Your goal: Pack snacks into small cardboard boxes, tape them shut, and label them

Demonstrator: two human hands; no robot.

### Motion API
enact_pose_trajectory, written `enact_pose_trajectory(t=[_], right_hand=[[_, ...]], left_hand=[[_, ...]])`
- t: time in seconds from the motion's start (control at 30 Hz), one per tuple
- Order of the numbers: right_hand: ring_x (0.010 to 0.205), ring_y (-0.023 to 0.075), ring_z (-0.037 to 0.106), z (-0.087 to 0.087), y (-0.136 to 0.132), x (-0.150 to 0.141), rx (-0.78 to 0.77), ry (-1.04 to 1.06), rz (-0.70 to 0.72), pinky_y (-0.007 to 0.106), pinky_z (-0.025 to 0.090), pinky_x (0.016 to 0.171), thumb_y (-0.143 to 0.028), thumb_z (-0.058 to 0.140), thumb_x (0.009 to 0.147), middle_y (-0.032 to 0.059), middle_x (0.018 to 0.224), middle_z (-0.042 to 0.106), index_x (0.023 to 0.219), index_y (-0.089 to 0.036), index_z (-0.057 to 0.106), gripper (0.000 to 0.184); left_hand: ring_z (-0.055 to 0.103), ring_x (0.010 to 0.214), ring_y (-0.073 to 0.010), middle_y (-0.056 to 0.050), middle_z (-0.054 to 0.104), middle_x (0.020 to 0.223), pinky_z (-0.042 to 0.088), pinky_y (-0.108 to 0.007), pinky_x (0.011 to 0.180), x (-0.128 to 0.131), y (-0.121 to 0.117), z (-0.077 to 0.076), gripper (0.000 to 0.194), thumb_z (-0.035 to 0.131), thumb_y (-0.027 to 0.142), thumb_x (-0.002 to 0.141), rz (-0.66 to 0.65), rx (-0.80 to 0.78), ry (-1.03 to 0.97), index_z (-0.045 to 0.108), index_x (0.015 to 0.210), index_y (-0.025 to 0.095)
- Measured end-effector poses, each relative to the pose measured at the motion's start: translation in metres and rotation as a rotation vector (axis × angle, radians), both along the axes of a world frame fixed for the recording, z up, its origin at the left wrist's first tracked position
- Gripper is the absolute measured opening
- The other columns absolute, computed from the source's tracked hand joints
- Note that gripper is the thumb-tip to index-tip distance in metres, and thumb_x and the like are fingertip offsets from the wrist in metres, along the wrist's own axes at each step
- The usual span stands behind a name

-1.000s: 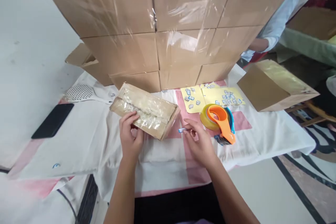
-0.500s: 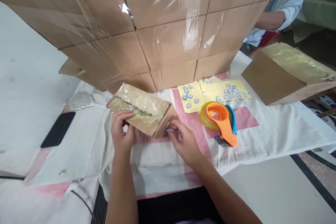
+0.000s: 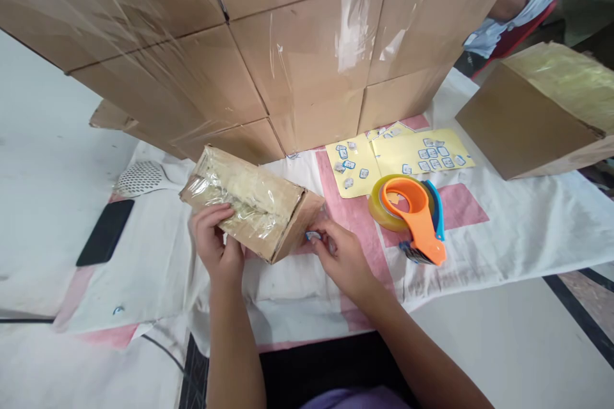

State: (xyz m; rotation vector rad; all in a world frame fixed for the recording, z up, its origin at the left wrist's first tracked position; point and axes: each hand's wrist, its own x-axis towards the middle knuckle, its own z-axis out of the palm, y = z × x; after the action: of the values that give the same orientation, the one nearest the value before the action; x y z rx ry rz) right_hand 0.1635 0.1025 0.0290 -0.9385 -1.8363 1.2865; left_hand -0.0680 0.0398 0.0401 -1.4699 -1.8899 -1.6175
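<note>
A small cardboard box [image 3: 249,198], its top covered with clear tape, is tilted over the cloth-covered table. My left hand [image 3: 215,243] grips its near left side, fingers on the taped top and thumb against the front. At the box's right end, my right hand [image 3: 343,255] pinches a small white and blue sticker [image 3: 313,236] between thumb and fingertips. Whether the sticker touches the cardboard I cannot tell. Yellow sheets [image 3: 422,152] bearing several similar small stickers lie beyond my right hand. To its right lies an orange tape dispenser [image 3: 417,217] with a roll of yellowish tape.
A wall of stacked, film-wrapped cartons [image 3: 307,64] rises at the back. On the right stands a bigger taped box [image 3: 532,118]. A slotted white skimmer [image 3: 141,177] and a black phone [image 3: 105,232] lie at left. Another person's arm [image 3: 513,0] shows at upper right.
My right hand has moved left with the sticker, from open space to the box's right end. My left hand keeps hold of the box, now turned slightly. The camera view has shifted.
</note>
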Motion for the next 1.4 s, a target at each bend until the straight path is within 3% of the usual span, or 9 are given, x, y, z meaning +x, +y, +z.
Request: enact_pose_trajectory(t=[0.2, 0.4, 0.57, 0.8, 0.9, 1.07, 1.2, 1.3, 1.4], right_hand=[[0.099, 0.0212, 0.069, 0.000, 0.001, 0.000, 0.240, -0.025, -0.007, 0.035, 0.055, 0.087, -0.013, 0.047, 0.101, 0.0054, 0.107, 0.074, 0.115, -0.024, 0.064, 0.025], [0.089, 0.0246, 0.067, 0.003, 0.003, -0.005, 0.470, -0.150, -0.055, 0.039, 0.056, 0.077, -0.014, 0.044, 0.102, 0.0091, 0.099, 0.073, 0.124, -0.023, 0.061, 0.029], [0.095, 0.0254, 0.069, 0.007, 0.004, -0.007, 0.420, -0.201, -0.066, 0.040, 0.056, 0.082, -0.020, 0.051, 0.102, 0.0082, 0.101, 0.072, 0.122, -0.026, 0.061, 0.023], [0.092, 0.0274, 0.066, 0.005, 0.000, -0.016, 0.153, -0.201, -0.390, 0.042, 0.056, 0.081, -0.038, 0.072, 0.091, 0.0089, 0.102, 0.068, 0.104, -0.023, 0.065, 0.021], [0.120, 0.0294, 0.063, -0.002, -0.021, -0.029, 0.066, -0.080, -0.260, 0.047, 0.055, 0.099, -0.032, 0.051, 0.103, 0.0138, 0.124, 0.067, 0.134, -0.022, 0.063, 0.035], [0.148, 0.0279, 0.042, -0.011, -0.046, -0.040, -0.095, -0.024, -0.147, 0.048, 0.048, 0.114, -0.035, 0.043, 0.106, 0.0135, 0.161, 0.042, 0.166, -0.021, 0.025, 0.065], [0.104, 0.0233, 0.067, -0.009, -0.043, -0.036, -0.154, 0.070, -0.121, 0.038, 0.062, 0.085, -0.033, 0.055, 0.099, 0.0136, 0.147, 0.056, 0.168, -0.026, 0.017, 0.079], [0.064, 0.0140, 0.056, -0.007, -0.038, -0.033, -0.190, 0.080, -0.067, 0.028, 0.054, 0.056, -0.030, 0.062, 0.093, 0.0063, 0.114, 0.067, 0.168, -0.029, 0.015, 0.089], [0.066, 0.0131, 0.054, -0.007, -0.035, -0.033, -0.173, 0.109, -0.102, 0.025, 0.051, 0.057, -0.029, 0.057, 0.094, 0.0018, 0.101, 0.063, 0.167, -0.031, 0.021, 0.081]], left_hand=[[0.060, 0.114, -0.0248, -0.008, 0.063, 0.112, 0.048, -0.046, 0.103, 0.003, 0.002, -0.002, 0.015, 0.061, 0.023, 0.091, -0.031, 0.038, -0.011, 0.065, 0.105, 0.023], [0.060, 0.112, -0.0246, -0.008, 0.062, 0.112, 0.049, -0.045, 0.101, 0.004, 0.002, 0.000, 0.015, 0.060, 0.021, 0.091, -0.029, 0.011, 0.010, 0.063, 0.105, 0.023], [0.060, 0.109, -0.0222, -0.008, 0.061, 0.114, 0.050, -0.033, 0.081, 0.005, 0.001, 0.009, 0.026, 0.059, 0.013, 0.086, -0.071, -0.069, 0.037, 0.062, 0.110, 0.022], [0.060, 0.110, -0.0218, -0.008, 0.060, 0.114, 0.047, -0.028, 0.071, 0.007, 0.004, 0.013, 0.029, 0.057, 0.010, 0.083, -0.102, -0.128, 0.018, 0.060, 0.109, 0.022], [0.058, 0.114, -0.0223, -0.008, 0.058, 0.116, 0.050, -0.031, 0.078, 0.011, 0.006, 0.011, 0.030, 0.055, 0.009, 0.084, -0.098, -0.126, -0.018, 0.059, 0.111, 0.023], [0.057, 0.116, -0.0230, -0.008, 0.055, 0.118, 0.050, -0.035, 0.089, 0.017, 0.008, 0.013, 0.037, 0.052, 0.006, 0.082, -0.086, -0.161, -0.024, 0.056, 0.114, 0.023], [0.058, 0.113, -0.0236, -0.007, 0.056, 0.117, 0.051, -0.035, 0.087, 0.017, 0.011, 0.015, 0.040, 0.052, 0.005, 0.079, -0.078, -0.176, -0.027, 0.056, 0.114, 0.024], [0.059, 0.113, -0.0239, -0.007, 0.055, 0.117, 0.051, -0.034, 0.086, 0.017, 0.012, 0.015, 0.041, 0.052, 0.005, 0.079, -0.079, -0.191, -0.038, 0.056, 0.114, 0.024], [0.059, 0.113, -0.0241, -0.007, 0.055, 0.116, 0.050, -0.034, 0.084, 0.018, 0.011, 0.015, 0.041, 0.053, 0.006, 0.078, -0.078, -0.181, -0.048, 0.056, 0.114, 0.025]])
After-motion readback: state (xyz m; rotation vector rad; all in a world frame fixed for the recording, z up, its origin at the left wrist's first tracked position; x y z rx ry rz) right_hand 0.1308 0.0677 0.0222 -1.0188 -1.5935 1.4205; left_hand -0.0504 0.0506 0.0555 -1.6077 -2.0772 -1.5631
